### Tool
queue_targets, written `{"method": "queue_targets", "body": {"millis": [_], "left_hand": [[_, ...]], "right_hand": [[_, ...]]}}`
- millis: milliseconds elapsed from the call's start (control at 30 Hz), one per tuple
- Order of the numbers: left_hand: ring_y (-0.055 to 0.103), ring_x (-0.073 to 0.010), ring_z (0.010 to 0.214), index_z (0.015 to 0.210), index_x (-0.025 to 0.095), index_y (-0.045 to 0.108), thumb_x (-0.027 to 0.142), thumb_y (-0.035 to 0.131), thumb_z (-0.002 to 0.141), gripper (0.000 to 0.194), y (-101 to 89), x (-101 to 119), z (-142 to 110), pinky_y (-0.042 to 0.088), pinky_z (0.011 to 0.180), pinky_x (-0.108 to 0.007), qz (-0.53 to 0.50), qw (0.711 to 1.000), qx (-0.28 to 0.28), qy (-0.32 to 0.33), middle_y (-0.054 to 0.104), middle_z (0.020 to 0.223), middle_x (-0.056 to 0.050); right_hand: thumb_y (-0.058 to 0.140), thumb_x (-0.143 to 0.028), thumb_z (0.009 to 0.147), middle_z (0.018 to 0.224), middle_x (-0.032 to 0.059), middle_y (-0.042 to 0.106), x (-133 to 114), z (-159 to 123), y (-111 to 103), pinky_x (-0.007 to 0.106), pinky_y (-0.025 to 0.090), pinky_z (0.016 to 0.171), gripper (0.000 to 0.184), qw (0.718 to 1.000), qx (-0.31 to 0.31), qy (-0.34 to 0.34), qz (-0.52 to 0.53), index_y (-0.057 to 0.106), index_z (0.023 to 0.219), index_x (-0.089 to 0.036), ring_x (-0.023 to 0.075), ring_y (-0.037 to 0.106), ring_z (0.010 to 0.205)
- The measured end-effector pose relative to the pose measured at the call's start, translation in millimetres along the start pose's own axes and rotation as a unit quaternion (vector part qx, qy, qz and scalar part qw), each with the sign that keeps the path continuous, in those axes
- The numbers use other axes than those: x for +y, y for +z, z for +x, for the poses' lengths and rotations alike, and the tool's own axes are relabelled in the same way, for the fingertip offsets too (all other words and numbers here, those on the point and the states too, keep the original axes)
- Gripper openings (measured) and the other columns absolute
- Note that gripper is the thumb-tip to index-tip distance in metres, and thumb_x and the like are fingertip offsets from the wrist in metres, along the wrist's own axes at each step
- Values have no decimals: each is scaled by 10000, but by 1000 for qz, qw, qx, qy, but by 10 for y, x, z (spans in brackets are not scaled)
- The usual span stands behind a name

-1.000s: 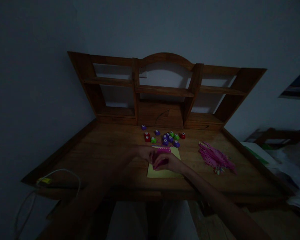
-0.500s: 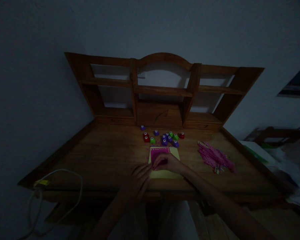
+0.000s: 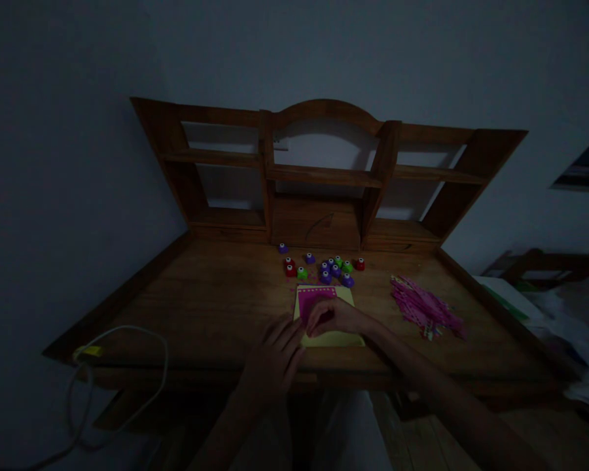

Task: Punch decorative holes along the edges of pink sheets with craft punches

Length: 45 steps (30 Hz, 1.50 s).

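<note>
A yellow sheet (image 3: 343,337) lies on the wooden desk (image 3: 211,307) in front of me, with a pink dotted piece of paper (image 3: 310,298) on its upper left part. My right hand (image 3: 334,316) rests curled on the pink paper, fingertips pressing it down. My left hand (image 3: 275,356) lies at the yellow sheet's lower left corner near the desk's front edge, fingers stretched out and apart, holding nothing. The room is very dark.
Several small purple, red and green craft punches (image 3: 330,269) sit in a cluster behind the sheet. A heap of pink paper strips (image 3: 423,309) lies to the right. A wooden shelf hutch (image 3: 324,176) stands at the back. A white cable (image 3: 122,340) hangs off the left front corner.
My left hand has drawn back from the pink paper to the front edge of the desk. My right hand stays on the pink paper, which now shows more.
</note>
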<state>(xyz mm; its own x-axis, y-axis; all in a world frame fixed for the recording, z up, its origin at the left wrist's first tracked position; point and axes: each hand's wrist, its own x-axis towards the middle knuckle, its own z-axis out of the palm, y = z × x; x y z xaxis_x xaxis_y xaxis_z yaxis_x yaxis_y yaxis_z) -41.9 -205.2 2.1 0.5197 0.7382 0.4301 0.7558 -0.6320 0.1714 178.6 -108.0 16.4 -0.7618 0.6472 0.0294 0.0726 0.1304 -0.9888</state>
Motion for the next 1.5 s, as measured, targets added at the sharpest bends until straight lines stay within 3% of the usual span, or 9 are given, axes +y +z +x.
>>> {"method": "queue_targets", "body": {"millis": [100,200,367,533,667,1167,1500], "left_hand": [[403,-254,1336,1314,227,556,289,427,969,373,12,39,-12,295,1121,-484,10,1000,9,-7,534,1396,-41],[375,-253,1355,1290,233,575,295,430,970,356,17,70,-17,289,1128,-481,15,1000,3,-19,523,1408,-24],[350,-254,1371,1317,240,554,296,434,969,372,30,73,-14,271,1139,-480,25,1000,3,-18,493,1436,-15],[336,-258,1378,1416,234,448,268,418,970,448,56,56,-22,260,1141,-475,39,999,-2,2,468,1457,-12],[361,-252,1363,1418,243,447,271,410,974,446,56,113,-16,277,1135,-466,32,999,-2,-19,499,1432,4],[410,-260,1335,1331,237,547,227,398,962,397,83,284,3,328,1105,-508,24,997,28,-73,542,1392,-31],[443,-264,1303,1285,244,582,216,403,954,378,86,315,3,340,1093,-520,21,995,62,-79,561,1369,-36]], "right_hand": [[846,-392,626,990,69,711,-16,-42,-51,357,538,859,449,998,39,-21,-35,702,981,-159,207,672,920],[817,-395,677,985,74,712,-2,-79,-83,353,529,865,398,993,82,-40,-73,707,975,-155,203,671,909],[741,-415,772,970,77,716,-8,-90,-33,345,521,877,303,989,85,-69,-95,718,931,-159,199,670,918],[767,-419,741,922,67,722,59,-78,7,341,537,835,327,989,96,-63,-95,713,934,-161,197,679,859],[776,-433,724,904,66,726,128,-80,3,344,541,822,343,988,104,-62,-93,708,916,-157,200,686,844],[793,-467,685,866,63,731,107,-54,12,332,549,800,349,988,113,-39,-100,731,838,-160,203,692,813],[821,-452,643,887,63,723,47,-82,-69,333,547,819,384,998,41,-12,-55,722,858,-149,199,684,833]]}}
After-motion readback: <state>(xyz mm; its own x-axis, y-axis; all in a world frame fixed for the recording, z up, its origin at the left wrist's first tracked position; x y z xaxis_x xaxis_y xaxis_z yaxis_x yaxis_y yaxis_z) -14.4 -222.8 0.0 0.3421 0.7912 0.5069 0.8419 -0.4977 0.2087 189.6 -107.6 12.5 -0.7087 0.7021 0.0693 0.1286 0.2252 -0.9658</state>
